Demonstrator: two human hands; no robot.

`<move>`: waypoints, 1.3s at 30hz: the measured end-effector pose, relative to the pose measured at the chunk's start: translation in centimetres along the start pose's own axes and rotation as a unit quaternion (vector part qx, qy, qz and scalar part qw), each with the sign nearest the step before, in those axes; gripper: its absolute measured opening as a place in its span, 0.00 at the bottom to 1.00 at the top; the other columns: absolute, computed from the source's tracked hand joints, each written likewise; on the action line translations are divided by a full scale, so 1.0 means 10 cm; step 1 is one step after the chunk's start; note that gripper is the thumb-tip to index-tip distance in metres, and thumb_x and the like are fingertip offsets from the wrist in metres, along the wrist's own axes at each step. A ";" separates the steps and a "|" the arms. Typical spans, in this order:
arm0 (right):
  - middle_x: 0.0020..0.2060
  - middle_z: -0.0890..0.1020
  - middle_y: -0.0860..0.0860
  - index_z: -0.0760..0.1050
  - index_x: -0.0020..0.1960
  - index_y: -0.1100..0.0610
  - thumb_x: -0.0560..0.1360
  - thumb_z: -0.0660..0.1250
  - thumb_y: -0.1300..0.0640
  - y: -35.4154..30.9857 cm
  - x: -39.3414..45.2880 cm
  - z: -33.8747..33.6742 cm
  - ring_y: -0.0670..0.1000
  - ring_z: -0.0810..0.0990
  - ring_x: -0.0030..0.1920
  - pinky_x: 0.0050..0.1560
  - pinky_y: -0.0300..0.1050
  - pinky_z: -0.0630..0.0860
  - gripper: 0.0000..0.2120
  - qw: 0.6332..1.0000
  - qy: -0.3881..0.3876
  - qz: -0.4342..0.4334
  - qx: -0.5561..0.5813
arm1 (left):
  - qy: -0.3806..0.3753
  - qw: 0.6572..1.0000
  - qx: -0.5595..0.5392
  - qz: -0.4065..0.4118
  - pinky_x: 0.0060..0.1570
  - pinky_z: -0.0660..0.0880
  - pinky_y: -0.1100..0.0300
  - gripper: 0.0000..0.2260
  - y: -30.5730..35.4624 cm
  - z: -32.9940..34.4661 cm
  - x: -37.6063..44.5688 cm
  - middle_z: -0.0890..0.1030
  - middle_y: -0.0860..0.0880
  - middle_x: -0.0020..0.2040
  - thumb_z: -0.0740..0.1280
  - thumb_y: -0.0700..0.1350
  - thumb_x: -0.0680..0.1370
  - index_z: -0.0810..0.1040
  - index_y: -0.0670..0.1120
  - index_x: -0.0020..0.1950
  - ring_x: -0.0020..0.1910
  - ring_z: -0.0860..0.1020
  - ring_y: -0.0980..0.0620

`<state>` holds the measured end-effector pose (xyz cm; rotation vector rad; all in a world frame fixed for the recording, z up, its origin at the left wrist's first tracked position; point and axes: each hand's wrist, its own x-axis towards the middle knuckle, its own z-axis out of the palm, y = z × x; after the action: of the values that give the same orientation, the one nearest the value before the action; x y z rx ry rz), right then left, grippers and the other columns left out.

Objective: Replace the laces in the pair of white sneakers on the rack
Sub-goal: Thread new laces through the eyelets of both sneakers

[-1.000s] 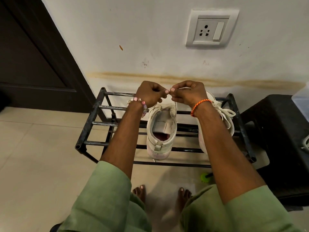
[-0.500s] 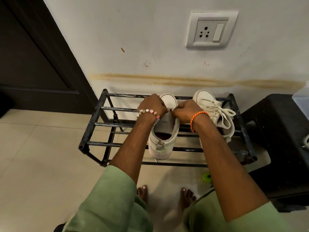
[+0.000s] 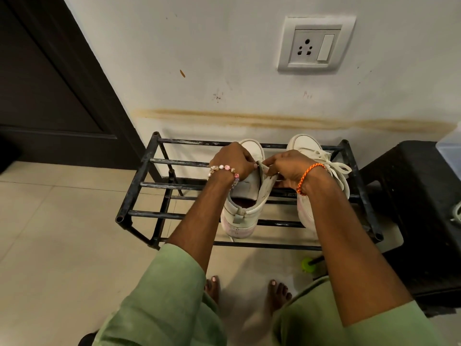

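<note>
Two white sneakers (image 3: 243, 208) are counted on one black metal rack (image 3: 139, 186); only the one on the right (image 3: 321, 161) is seen laced, with one bow. Two hands are seen, the left hand (image 3: 233, 159) and the right hand (image 3: 290, 166), and one bracelet is worn on each wrist: a beaded one (image 3: 224, 169) and an orange cord one (image 3: 309, 176). Two bare feet (image 3: 213, 288) are seen on the floor. One wall socket (image 3: 315, 44), one dark door (image 3: 50, 78), one black stool (image 3: 424, 208) and one small green object (image 3: 307, 264) are counted.
</note>
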<state>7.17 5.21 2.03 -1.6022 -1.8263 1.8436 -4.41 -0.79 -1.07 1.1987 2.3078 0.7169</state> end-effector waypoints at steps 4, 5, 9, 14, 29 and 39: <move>0.37 0.76 0.57 0.76 0.55 0.71 0.71 0.62 0.76 0.02 0.02 0.00 0.52 0.75 0.39 0.43 0.47 0.77 0.14 1.000 0.004 -0.006 0.014 | 0.010 1.000 -0.019 -0.009 0.51 0.77 0.54 0.07 0.01 0.02 -0.01 0.84 0.46 0.47 0.72 0.46 0.72 0.85 0.46 0.47 0.49 0.80 0.47; 0.37 0.77 0.57 0.77 0.55 0.71 0.71 0.63 0.75 0.02 0.02 0.01 0.52 0.75 0.39 0.42 0.46 0.78 0.13 1.000 0.006 -0.008 0.025 | 0.011 0.999 -0.033 -0.022 0.51 0.77 0.54 0.07 0.01 0.04 0.00 0.84 0.46 0.47 0.72 0.46 0.72 0.85 0.46 0.47 0.49 0.80 0.47; 0.38 0.77 0.56 0.78 0.50 0.66 0.71 0.64 0.73 0.03 0.02 0.01 0.51 0.76 0.40 0.36 0.43 0.77 0.09 0.999 0.001 -0.015 0.044 | 0.023 0.990 -0.066 -0.119 0.57 0.75 0.51 0.14 0.00 0.15 0.10 0.84 0.47 0.50 0.75 0.51 0.68 0.84 0.47 0.51 0.55 0.78 0.46; 0.38 0.77 0.56 0.78 0.51 0.66 0.73 0.62 0.73 0.05 0.03 -0.01 0.50 0.75 0.39 0.37 0.42 0.77 0.11 0.999 -0.009 -0.031 0.016 | 0.061 0.988 0.067 -0.122 0.60 0.62 0.49 0.13 0.04 0.20 0.16 0.79 0.50 0.57 0.70 0.51 0.74 0.80 0.48 0.56 0.64 0.67 0.44; 0.38 0.79 0.57 0.76 0.39 0.59 0.75 0.67 0.67 0.23 0.27 0.02 0.50 0.79 0.36 0.33 0.38 0.80 0.07 0.994 0.060 -0.086 0.019 | -0.018 0.994 -0.080 -0.074 0.64 0.63 0.56 0.11 0.00 0.13 0.18 0.82 0.48 0.56 0.73 0.51 0.72 0.85 0.47 0.50 0.63 0.72 0.46; 0.34 0.80 0.47 0.69 0.37 0.50 0.75 0.59 0.68 0.04 0.19 -0.01 0.55 0.82 0.47 0.52 0.56 0.78 0.15 0.951 0.181 -0.252 0.013 | 0.046 0.963 -0.253 -0.080 0.54 0.77 0.55 0.12 -0.15 0.08 -0.09 0.78 0.45 0.56 0.71 0.37 0.68 0.78 0.49 0.48 0.55 0.77 0.46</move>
<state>6.62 6.49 0.62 -1.2061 -1.8081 1.2543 -4.36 -2.04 -2.48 0.7498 2.0735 1.2276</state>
